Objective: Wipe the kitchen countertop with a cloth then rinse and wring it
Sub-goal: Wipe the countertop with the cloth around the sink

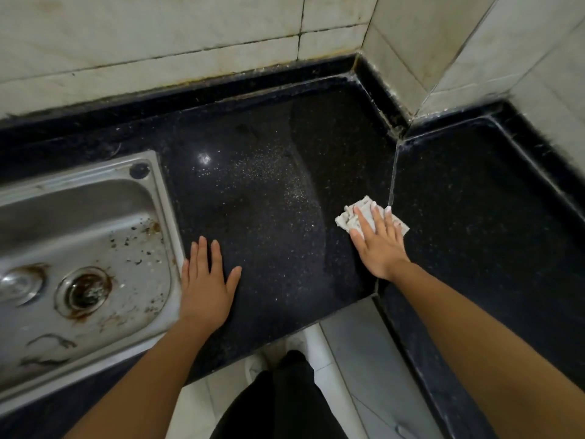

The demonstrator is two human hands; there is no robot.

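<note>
A black speckled countertop (269,191) runs along the tiled wall and turns a corner at the right. A small crumpled white cloth (351,217) lies on it beside the seam between the two slabs. My right hand (380,242) presses flat on the cloth, fingers spread over it. My left hand (205,286) rests flat on the counter, fingers apart, holding nothing, right next to the sink's edge. A wet sheen shows on the counter's middle.
A steel sink (158,223) sits at the left, stained, with bits of debris around its drain (84,291). Tiled walls (190,33) close off the back and right. The counter's front edge (316,321) drops to a light tiled floor where my legs stand.
</note>
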